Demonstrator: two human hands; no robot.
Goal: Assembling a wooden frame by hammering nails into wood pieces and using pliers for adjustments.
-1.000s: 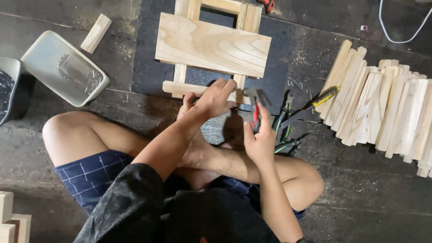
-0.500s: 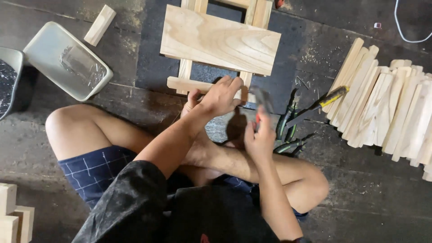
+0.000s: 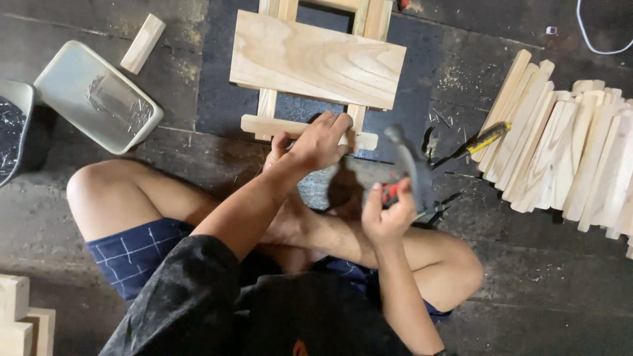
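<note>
Currently we sit cross-legged on a dark floor, facing a wooden frame that lies flat ahead of our knees. A wide board lies across the frame's two rails, and a narrow crosspiece spans the rails at the near end.

Our left hand rests on the crosspiece, fingers pressed together on its top face near the right rail.

Our right hand is clamped around the handle of a hammer, held above our right leg. The hammer is blurred; its head points toward the frame, apart from the wood.

Right of the hammer, a yellow-handled tool lies on the floor, just beside a stack of slats. At the left lie a grey tray and a short wood block.
</note>
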